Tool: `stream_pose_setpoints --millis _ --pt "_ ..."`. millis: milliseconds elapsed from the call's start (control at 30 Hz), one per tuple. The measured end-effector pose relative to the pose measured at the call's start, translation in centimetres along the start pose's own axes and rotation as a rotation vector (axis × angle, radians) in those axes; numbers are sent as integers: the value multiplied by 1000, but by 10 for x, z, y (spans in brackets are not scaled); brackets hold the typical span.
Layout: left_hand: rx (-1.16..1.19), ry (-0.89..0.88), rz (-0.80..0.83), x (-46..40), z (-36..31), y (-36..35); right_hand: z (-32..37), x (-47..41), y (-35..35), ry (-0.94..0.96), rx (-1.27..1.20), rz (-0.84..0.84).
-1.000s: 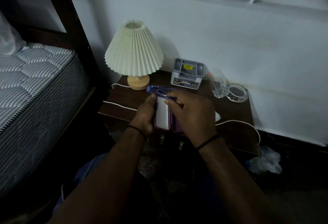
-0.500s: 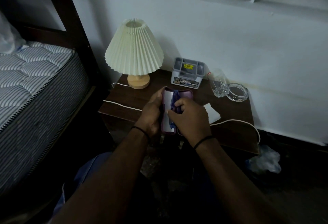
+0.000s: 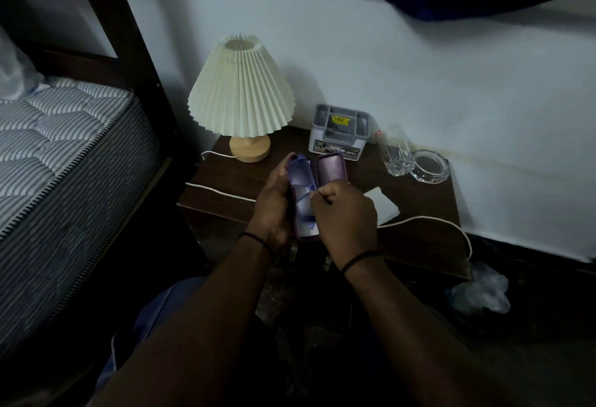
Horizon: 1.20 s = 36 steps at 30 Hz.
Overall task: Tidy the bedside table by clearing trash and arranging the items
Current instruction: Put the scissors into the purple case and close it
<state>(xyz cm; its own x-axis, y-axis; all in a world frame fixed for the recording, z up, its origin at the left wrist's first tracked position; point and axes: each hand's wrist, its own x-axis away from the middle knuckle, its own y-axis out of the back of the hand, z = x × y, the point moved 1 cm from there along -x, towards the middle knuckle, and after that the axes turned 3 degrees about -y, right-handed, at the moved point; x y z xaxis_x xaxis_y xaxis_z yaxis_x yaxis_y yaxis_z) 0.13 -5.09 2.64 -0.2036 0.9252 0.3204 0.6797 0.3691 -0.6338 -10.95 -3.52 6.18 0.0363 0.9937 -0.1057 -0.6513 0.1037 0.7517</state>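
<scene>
Left hand point(image 3: 274, 210) grips open purple case point(image 3: 329, 171) from left side; right hand point(image 3: 345, 213) fingers curled, pinching blue glasses point(image 3: 301, 177) lying inside case.

I had just the one view, a wide-angle camera on the person's head. It looked forward and down at the bedside table point(image 3: 225, 195) from close above, both forearms reaching up from the bottom edge. The mattress point(image 3: 64, 148) sat at the left edge, the white wall point(image 3: 419, 68) straight ahead, lines bowing outward.
</scene>
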Motion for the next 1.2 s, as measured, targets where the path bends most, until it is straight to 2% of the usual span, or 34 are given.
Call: stream_pose_setpoints --millis 267,400,667,833,967,1067,1200 --pt "65 162 30 10 -6 -6 -1 -3 2 -23 8 6" --pt "59 77 13 10 -4 -5 0 1 1 19 61 -16" --pt "-20 131 -6 6 5 -2 -2 -1 1 -14 152 -44" --pt "-67 -5 -16 7 9 -3 -1 -2 1 10 240 -41" --pt "-65 -13 -13 6 9 0 3 0 2 45 288 -29" --pt "-38 1 -20 2 10 2 5 -2 9 68 217 -74" --pt "-16 7 -32 -2 13 4 0 -7 18 83 93 -230"
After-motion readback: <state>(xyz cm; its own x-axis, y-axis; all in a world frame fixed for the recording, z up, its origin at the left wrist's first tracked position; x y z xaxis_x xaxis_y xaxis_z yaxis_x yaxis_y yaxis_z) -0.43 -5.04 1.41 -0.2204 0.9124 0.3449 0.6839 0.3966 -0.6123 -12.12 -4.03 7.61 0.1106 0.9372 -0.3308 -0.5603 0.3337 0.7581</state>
